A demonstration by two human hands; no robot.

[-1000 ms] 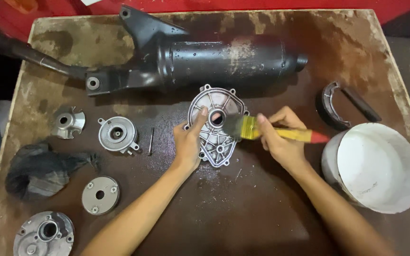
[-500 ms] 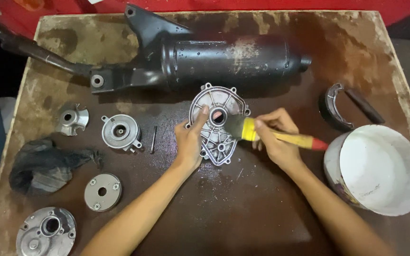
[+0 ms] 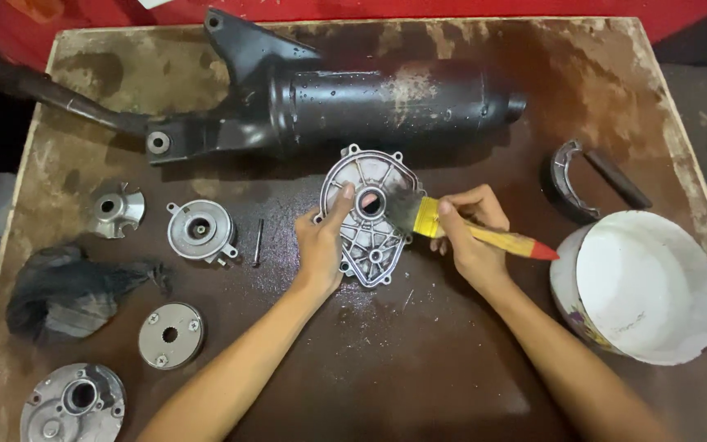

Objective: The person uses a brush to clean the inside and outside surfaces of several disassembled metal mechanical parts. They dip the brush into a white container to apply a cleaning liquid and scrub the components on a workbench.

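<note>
A grey metal engine cover (image 3: 370, 205) with ribs and a round centre hole lies flat in the middle of the wet brown table (image 3: 419, 360). My left hand (image 3: 321, 241) grips its left edge, thumb on top. My right hand (image 3: 468, 229) holds a paintbrush (image 3: 484, 235) with a yellow handle and a red tip. Its dark bristles rest on the cover's right side, beside the centre hole.
A black exhaust muffler (image 3: 353, 102) lies across the back. A white bucket (image 3: 644, 286) stands at the right, with a brake shoe (image 3: 570, 176) behind it. At the left are several small metal parts (image 3: 198, 231), a thin pin (image 3: 258, 241) and a dark rag (image 3: 67, 286).
The brush bristles have shifted slightly across the cover's right side. My left hand keeps its hold on the cover. The view has swayed a little.
</note>
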